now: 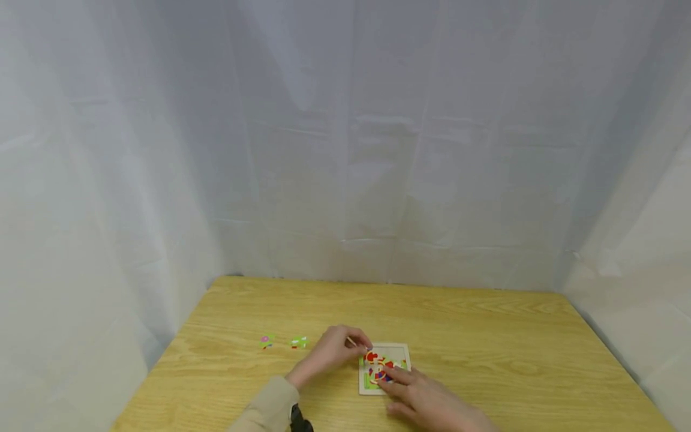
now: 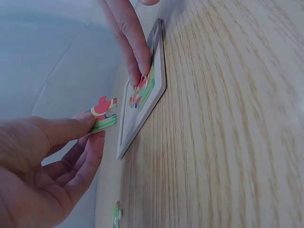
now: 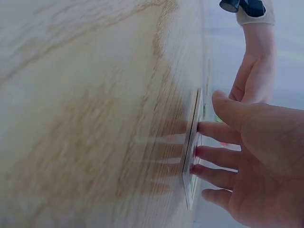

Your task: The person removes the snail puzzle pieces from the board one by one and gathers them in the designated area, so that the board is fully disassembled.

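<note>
Green loose pieces [image 1: 299, 343] lie left of the left grip [image 1: 336, 351], which pinches one puzzle piece [image 2: 103, 116] edgewise, probably leaving its tabs free; just right, the pale tray [image 1: 390, 345]; the right grip [image 1: 426, 396], fingers extended, touches set pieces [image 2: 149, 88], probably steadying them.

On the bench [image 1: 486, 336], the tray [image 1: 390, 350] held fitted pieces [image 1: 373, 379], my right grip [image 1: 426, 401] upon them. At its left side, my left grip [image 1: 336, 349] held a loose piece [image 2: 101, 114]. Farther left lay two spare pieces [image 1: 299, 342]; behind the bench hung sheeting [image 1: 351, 150].
</note>
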Motion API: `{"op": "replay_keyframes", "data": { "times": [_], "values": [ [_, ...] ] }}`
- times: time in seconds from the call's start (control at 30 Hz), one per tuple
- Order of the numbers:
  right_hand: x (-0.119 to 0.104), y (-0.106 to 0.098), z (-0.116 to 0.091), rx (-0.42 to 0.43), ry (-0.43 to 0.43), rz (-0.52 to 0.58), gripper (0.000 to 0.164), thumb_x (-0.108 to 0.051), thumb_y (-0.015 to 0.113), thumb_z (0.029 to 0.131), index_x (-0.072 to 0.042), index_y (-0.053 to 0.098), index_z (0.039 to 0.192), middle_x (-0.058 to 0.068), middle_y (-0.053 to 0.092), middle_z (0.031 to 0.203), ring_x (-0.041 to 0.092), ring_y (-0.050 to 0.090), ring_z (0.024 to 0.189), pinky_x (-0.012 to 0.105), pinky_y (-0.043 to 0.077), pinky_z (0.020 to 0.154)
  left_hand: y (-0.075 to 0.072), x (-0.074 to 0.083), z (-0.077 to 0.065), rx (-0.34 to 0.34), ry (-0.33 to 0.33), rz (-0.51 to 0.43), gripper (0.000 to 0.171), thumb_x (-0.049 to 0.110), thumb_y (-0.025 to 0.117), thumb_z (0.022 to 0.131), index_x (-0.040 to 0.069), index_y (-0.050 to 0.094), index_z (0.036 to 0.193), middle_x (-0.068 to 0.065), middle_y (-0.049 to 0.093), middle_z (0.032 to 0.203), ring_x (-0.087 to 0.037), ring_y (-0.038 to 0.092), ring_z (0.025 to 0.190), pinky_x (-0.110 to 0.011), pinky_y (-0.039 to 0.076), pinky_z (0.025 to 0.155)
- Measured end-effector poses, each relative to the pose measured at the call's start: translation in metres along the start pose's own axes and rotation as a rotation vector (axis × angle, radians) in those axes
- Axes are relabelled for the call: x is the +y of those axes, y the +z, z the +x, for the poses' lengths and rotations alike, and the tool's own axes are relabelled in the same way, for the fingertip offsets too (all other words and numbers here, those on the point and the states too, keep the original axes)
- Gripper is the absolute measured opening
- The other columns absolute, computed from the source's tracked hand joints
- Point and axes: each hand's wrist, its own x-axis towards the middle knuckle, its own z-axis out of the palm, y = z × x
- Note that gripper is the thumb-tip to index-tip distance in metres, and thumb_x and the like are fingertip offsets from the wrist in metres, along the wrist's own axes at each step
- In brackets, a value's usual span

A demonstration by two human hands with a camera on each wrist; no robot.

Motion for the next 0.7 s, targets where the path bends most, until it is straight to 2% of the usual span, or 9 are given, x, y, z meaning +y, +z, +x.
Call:
{"op": "replay_keyframes", "data": {
  "times": [0.2, 0.5, 0.7],
  "values": [
    [-0.001, 0.000, 0.003, -0.068, 0.060, 0.058, 0.054, -0.048, 0.048, 0.105, -0.018, 0.051, 0.150, 0.009, 0.044, 0.157, 0.032, 0.045, 0.141, 0.059, 0.042, 0.108, -0.005, -0.006, -0.004, 0.008, -0.037, -0.012, 0.008, 0.013, 0.073, 0.093, 0.011, 0.078, 0.100, 0.003, 0.072, 0.090, -0.010, 0.064, 0.077, -0.022, 0.054, 0.066],
    [0.000, 0.001, 0.005, -0.079, 0.084, 0.069, 0.054, -0.049, 0.049, 0.104, -0.020, 0.051, 0.150, 0.007, 0.045, 0.156, 0.036, 0.046, 0.140, 0.060, 0.043, 0.107, -0.020, -0.015, -0.014, 0.027, -0.024, 0.005, 0.009, 0.013, 0.072, 0.094, 0.010, 0.078, 0.101, 0.002, 0.072, 0.091, -0.011, 0.063, 0.078, -0.021, 0.053, 0.066],
    [0.002, 0.002, 0.005, -0.084, 0.081, 0.073, 0.054, -0.049, 0.048, 0.104, -0.020, 0.050, 0.151, 0.005, 0.045, 0.156, 0.033, 0.045, 0.141, 0.062, 0.042, 0.107, -0.031, -0.022, -0.023, 0.055, -0.011, 0.004, 0.009, 0.012, 0.072, 0.094, 0.009, 0.077, 0.101, 0.000, 0.073, 0.092, -0.011, 0.064, 0.078, -0.021, 0.054, 0.067]
  ]
}}
